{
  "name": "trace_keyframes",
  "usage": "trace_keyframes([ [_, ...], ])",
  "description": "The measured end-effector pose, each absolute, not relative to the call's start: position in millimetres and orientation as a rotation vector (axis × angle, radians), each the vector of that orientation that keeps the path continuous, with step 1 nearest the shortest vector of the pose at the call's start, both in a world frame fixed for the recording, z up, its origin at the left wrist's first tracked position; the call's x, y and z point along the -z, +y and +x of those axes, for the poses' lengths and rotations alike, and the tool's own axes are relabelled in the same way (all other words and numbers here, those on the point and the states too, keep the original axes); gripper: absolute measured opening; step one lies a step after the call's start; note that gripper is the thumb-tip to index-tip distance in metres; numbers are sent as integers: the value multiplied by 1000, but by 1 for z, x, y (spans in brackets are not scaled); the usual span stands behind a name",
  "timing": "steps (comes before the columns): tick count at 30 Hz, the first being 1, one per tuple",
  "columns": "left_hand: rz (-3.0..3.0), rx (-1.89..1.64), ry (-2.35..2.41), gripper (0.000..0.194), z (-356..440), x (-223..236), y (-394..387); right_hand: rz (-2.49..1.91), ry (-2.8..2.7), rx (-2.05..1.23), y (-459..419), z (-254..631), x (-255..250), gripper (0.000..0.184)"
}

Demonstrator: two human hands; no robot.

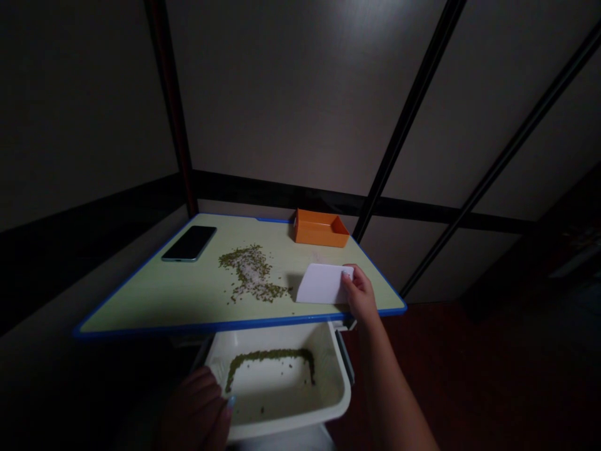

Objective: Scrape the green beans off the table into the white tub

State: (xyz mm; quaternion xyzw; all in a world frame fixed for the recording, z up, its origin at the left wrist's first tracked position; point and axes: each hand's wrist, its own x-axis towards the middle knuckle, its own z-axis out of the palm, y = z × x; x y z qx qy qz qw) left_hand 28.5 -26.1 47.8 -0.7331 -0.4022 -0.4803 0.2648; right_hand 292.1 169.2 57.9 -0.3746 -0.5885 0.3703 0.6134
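From where I stand, the two hands are well apart, each busy with something different. The right hand [362,295] is pinched on the right end of a white card [322,284], thumb on top, and holds it low at the near edge of the counter [154,294], its far end reaching out toward the left. Just past that far end, to the left of the right hand, a heap of small green beans [265,291] spreads loosely across the counter, with a paler patch in its middle; the nearest ones lie close beside the card. The left hand [195,407] is down lower, below the counter, in deep shadow; its fingers look closed on the left side of a white tub [345,401], with the thumb and its pale blue nail over the inside, though the dimness hides most of the grip. The tub sits between the two hands, under the counter's near edge, and a band of more beans [267,355] curves along its inner wall, a few strays dotted over the bottom. Beyond the right hand, toward the back of the counter, stands an open orange box [314,235]. Up and away from the left hand, past the heap, a phone [190,243] lies flat, its screen dark. Behind it all, beyond both hands, rise big grey panels [291,94] divided by dark strips [408,106].
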Motion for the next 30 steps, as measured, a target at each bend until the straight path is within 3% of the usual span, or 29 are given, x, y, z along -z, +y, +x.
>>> trace_keyframes([
  [30,-2014,1303,-1073,25,27,-39,-23,-872,-1508,-919,171,289,-65,23],
])
